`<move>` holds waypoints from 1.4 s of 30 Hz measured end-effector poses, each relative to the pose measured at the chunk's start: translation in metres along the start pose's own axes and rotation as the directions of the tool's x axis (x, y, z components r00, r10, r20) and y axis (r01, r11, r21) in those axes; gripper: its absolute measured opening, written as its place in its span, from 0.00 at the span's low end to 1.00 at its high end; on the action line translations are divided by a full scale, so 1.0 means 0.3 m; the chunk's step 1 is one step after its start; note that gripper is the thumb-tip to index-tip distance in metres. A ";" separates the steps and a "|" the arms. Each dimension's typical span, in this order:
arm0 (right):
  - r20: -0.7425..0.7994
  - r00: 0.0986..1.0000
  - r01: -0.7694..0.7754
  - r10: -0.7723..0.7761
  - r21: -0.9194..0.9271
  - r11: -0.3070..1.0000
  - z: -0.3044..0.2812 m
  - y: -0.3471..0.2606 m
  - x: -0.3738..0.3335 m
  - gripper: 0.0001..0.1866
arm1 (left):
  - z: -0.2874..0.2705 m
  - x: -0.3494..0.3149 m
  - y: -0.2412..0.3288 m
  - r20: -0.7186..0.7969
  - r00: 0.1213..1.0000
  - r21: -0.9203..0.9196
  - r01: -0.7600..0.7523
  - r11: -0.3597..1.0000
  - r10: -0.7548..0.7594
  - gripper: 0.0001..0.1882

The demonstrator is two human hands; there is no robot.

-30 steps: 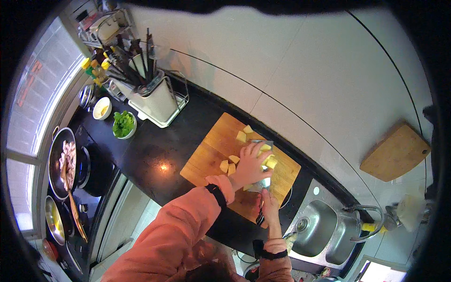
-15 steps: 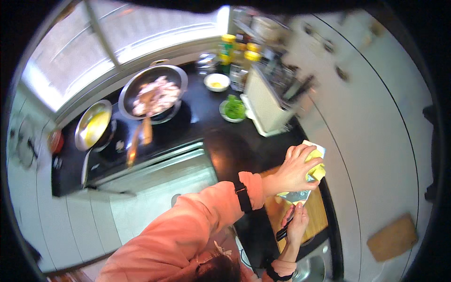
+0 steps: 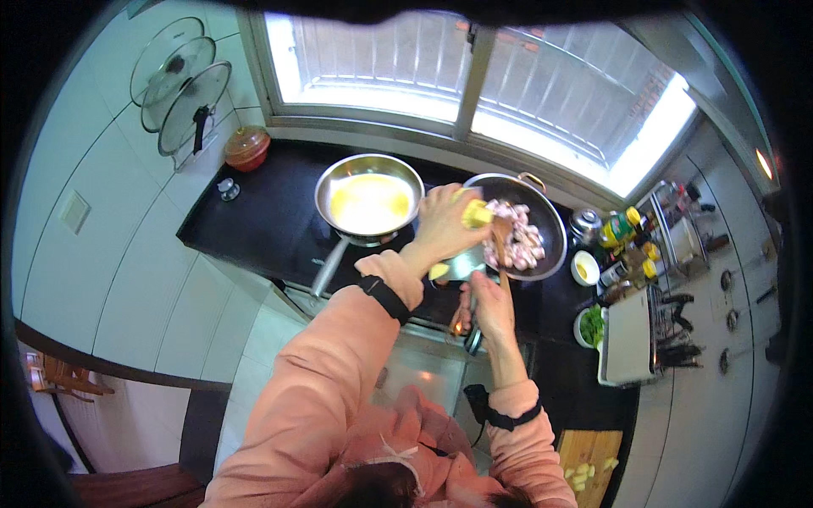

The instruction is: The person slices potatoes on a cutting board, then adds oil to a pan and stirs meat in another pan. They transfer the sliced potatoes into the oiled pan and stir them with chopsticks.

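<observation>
My left hand (image 3: 440, 227) is over the stove between two pans, fingers curled round pale yellow chunks (image 3: 477, 214) that look like potato. Below it my right hand (image 3: 491, 306) grips a broad-bladed kitchen knife (image 3: 464, 265) by its dark handle. The blade lies under the left hand, and one chunk (image 3: 438, 271) shows at its left edge. Just to the right, a wok (image 3: 552, 233) holds pieces of pale pink meat (image 3: 527, 245) and a wooden spatula (image 3: 502, 237). A frying pan (image 3: 323, 196) with yellow liquid stands to the left, its handle toward me.
At the right are a small white bowl (image 3: 584, 267), a bowl of green leaves (image 3: 590, 327), bottles (image 3: 621, 227) and a knife block (image 3: 628, 334). A cutting board (image 3: 603, 444) with several chunks lies at lower right. A red lidded pot (image 3: 246, 149) stands far left.
Both hands have moved left from above the cutting board to the stove, carrying the chunks and the knife. The view has swung left with them. Several chunks now show on the board.
</observation>
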State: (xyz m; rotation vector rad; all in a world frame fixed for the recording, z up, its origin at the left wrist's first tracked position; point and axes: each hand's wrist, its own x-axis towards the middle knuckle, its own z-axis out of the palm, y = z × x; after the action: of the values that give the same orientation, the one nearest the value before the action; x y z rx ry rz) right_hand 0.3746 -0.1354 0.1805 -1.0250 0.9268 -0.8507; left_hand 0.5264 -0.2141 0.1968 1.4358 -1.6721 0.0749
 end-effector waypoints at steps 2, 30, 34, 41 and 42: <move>0.037 0.996 -0.077 0.078 -0.027 0.997 0.129 0.028 0.175 0.20 | -0.044 0.030 -0.203 0.081 0.979 0.059 0.185 0.981 -0.190 0.29; -0.206 0.974 -0.051 -0.091 -0.595 0.802 0.288 -0.035 0.439 0.20 | -0.560 0.220 -1.022 0.454 0.804 0.351 0.234 0.907 -0.384 0.13; -0.215 0.974 -0.032 -0.064 -0.420 0.907 0.271 -0.107 0.309 0.16 | -0.461 -0.174 -1.081 0.594 0.623 0.192 0.504 0.842 -0.509 0.07; -0.363 0.924 0.001 -0.121 -0.315 0.949 0.205 -0.204 0.114 0.15 | -0.072 -0.540 -1.079 0.269 0.834 0.002 0.500 0.866 -0.482 0.16; -0.380 0.914 0.027 -0.145 -0.299 0.954 0.191 -0.210 0.082 0.15 | -0.055 -0.549 -1.079 0.229 0.854 0.004 0.479 0.878 -0.467 0.14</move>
State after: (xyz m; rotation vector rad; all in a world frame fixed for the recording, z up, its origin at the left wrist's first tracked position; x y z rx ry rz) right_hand 0.4273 -0.1578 0.2483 -1.1724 1.3925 -1.0430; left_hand 0.7855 -0.1844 -0.0563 1.8299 -1.4286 -0.4204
